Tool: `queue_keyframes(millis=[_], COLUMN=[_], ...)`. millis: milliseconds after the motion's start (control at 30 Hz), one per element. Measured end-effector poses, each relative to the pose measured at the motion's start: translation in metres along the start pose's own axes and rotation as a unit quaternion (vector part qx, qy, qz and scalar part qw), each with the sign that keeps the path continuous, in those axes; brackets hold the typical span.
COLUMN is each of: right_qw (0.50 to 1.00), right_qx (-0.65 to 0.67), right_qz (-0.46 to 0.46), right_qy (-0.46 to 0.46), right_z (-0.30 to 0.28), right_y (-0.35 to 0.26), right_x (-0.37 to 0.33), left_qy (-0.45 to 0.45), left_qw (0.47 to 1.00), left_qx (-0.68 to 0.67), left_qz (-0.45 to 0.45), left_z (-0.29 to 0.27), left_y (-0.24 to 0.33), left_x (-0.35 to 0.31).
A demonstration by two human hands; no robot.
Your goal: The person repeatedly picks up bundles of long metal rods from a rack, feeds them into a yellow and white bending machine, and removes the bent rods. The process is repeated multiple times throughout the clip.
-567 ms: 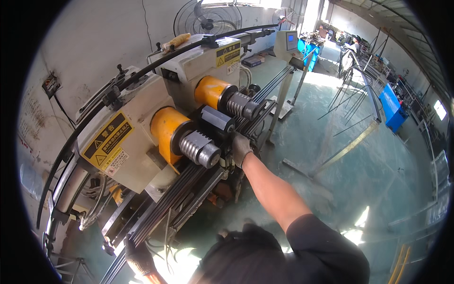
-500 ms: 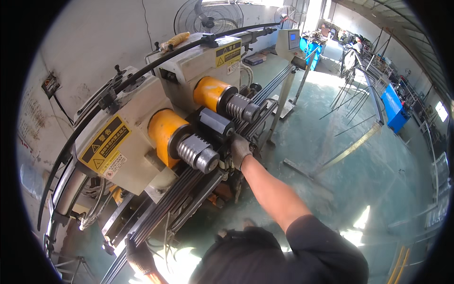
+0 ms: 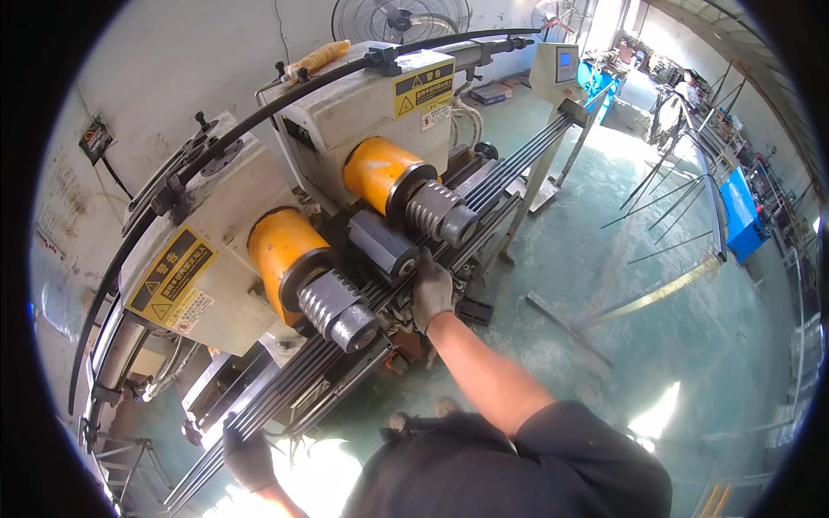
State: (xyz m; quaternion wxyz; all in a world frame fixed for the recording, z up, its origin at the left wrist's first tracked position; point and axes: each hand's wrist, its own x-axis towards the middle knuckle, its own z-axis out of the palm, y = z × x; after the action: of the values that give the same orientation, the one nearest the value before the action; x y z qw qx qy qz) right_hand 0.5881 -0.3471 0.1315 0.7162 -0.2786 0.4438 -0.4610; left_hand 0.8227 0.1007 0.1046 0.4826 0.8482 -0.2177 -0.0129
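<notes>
A bundle of several thin dark metal rods (image 3: 268,399) runs diagonally along the front of a bending machine, beneath its two ribbed steel spindles. My left hand (image 3: 249,457), in a dark glove, is closed around the rods near their lower-left end, with some fingers hidden beneath. At the middle, my gloved right hand (image 3: 433,289) grips the rods, its fingertips partly hidden. Just beyond it lies a dark faceted block (image 3: 382,242). The left spindle (image 3: 339,311) and the right spindle (image 3: 442,213) stick out from orange collars on either side of that block.
Pale machine housings (image 3: 207,281) carry yellow warning labels. A long curved black bar (image 3: 259,129) arches over them. At the far right end of the rods stands a control panel (image 3: 557,65). A metal stand (image 3: 661,289) rests on the green floor to the right. A fan (image 3: 401,19) stands behind.
The view has shifted, so the spindles sit lower and further left, and the control panel further right. Both hands keep much the same places along the rods.
</notes>
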Motion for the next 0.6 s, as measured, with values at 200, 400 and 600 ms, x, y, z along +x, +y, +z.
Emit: queue_keyframes(millis=[200,400,600], right_qw=[0.995,0.996,0.990], right_qx=[-0.061,-0.074,-0.129], right_qz=[-0.064,-0.030,-0.030], right_qy=[-0.036,-0.042,-0.048], right_z=[-0.036,-0.095,-0.130], right_y=[0.006,0.029,0.059], right_x=[-0.012,-0.017,-0.003], left_qy=[0.074,0.068,-0.010], left_qw=[0.995,0.995,0.995], left_qx=[0.060,0.072,0.076], left_qz=[0.016,0.028,-0.067], left_z=[-0.037,0.023,0.058], left_y=[-0.026,0.026,0.065], left_x=[0.007,-0.011,-0.015])
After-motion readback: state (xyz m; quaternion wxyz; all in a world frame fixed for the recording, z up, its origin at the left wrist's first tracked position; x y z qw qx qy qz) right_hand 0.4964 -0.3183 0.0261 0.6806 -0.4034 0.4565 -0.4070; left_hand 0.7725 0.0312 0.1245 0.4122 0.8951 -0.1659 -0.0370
